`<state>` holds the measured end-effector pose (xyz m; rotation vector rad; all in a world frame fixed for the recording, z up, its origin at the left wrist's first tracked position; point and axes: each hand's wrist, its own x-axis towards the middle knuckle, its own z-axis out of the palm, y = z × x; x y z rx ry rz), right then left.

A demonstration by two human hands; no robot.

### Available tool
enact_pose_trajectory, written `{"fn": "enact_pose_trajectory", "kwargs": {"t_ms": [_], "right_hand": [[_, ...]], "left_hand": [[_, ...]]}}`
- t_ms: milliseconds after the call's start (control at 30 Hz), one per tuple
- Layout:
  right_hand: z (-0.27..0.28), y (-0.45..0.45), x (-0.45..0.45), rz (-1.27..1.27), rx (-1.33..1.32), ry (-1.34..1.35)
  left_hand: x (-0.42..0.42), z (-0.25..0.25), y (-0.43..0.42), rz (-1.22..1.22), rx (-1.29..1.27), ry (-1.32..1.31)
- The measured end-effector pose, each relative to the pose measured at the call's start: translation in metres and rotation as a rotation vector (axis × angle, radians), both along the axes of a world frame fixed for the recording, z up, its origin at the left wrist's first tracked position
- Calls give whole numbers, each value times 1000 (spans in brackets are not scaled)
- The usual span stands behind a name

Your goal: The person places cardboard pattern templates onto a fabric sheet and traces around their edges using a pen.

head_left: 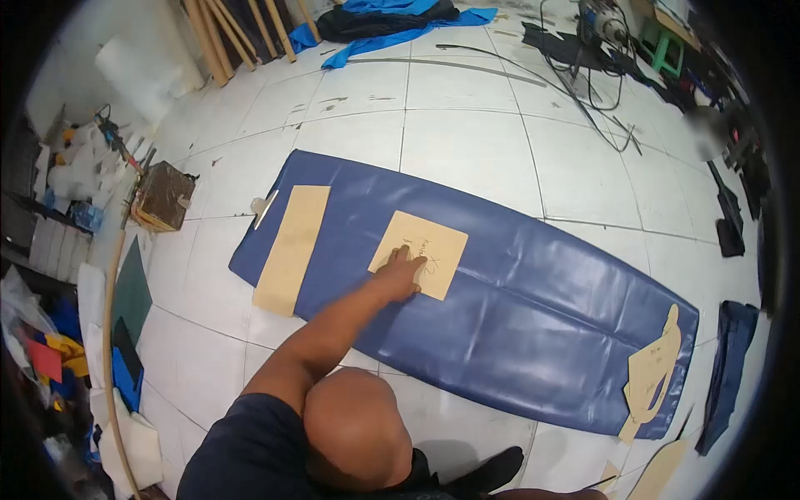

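Note:
My left hand (402, 273) lies on a squarish tan card piece (446, 250) with handwriting on it, its fingers spread and pressing down. Under the card is a long dark blue sheet (517, 308), spread on the floor. Left of my hand, a long tan strip (292, 250) rests across the sheet, near a metal clip (265, 208) on its edge. Several tan shaped pieces (650, 371) are stacked at the sheet's right end. At the bottom edge a sliver of my right arm or hand (550, 494) shows, near a thin dark pen-like object (600, 482); its fingers cannot be made out.
My bare knee (354, 425) is beside the sheet's near edge. A worn box (164, 197) and a long pole (108, 333) are at the left. Folded dark blue fabric (727, 375) lies at the right. Cables and a machine (604, 25) stand at the back right, blue cloth (392, 25) at the back.

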<state>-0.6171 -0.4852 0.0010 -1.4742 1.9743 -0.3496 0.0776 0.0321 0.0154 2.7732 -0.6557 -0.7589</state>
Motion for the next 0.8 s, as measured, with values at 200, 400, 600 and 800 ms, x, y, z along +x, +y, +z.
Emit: {"fn": "enact_pose_trajectory", "kwargs": {"t_ms": [200, 400, 600, 800], "right_hand": [[43, -31, 46, 108, -199, 66], [61, -124, 145, 597, -335, -340], [192, 113, 551, 1088, 150, -375], [129, 314, 747, 1279, 393, -567]], "left_hand": [[-5, -18, 4, 14, -99, -20], [-6, -32, 6, -10, -119, -64], [-12, -50, 4, -2, -120, -131], [-25, -64, 0, 39, -163, -182]]}}
